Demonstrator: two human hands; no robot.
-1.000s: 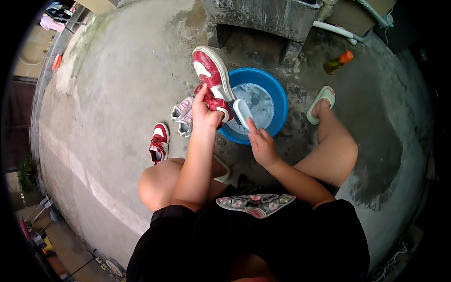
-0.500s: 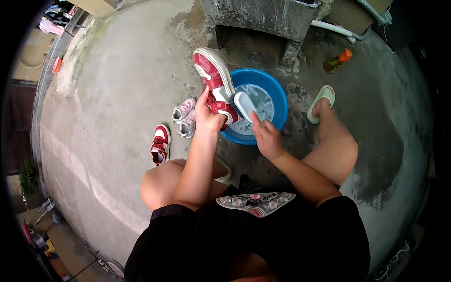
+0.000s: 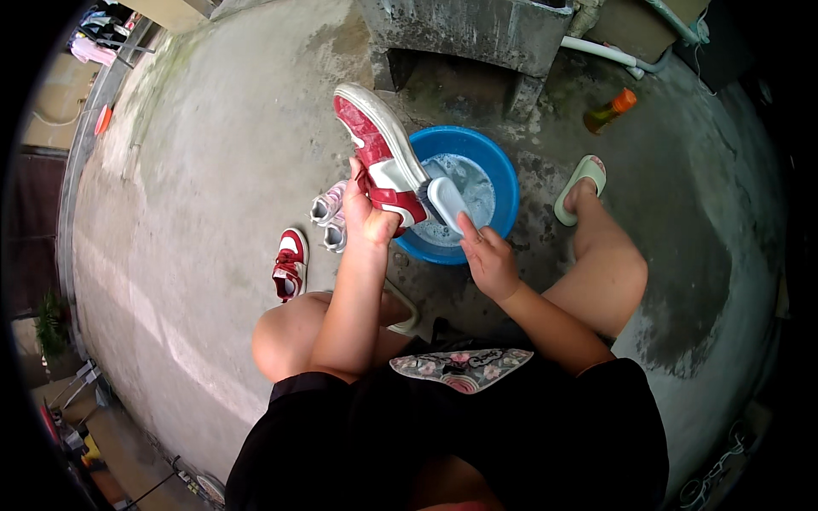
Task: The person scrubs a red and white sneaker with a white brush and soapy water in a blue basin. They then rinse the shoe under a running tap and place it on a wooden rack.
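My left hand point(image 3: 370, 216) is closed around the heel end of a red and white sneaker point(image 3: 392, 175), its toe pointing up and away from me. In my right hand point(image 3: 489, 260) is a scrub brush point(image 3: 446, 203) with a pale blue-white back and dark bristles. The bristles press on the side of the sole near the heel. Shoe and brush are both held above a blue basin point(image 3: 508, 192) of soapy water point(image 3: 464, 183), the toe reaching past its left rim. My right fingertips lie along the brush's near end.
A second red and white sneaker point(image 3: 290, 262) stands on the concrete at left, near a pair of small pink-white shoes point(image 3: 328, 207). Beyond the basin is a concrete trough point(image 3: 469, 34). An orange-capped bottle point(image 3: 609, 111) lies at right, beyond my slippered foot point(image 3: 582, 189).
The sneaker and my left hand have shifted slightly left, and the shoe has turned to show more of its sole edge. The brush stays against the sole near the heel.
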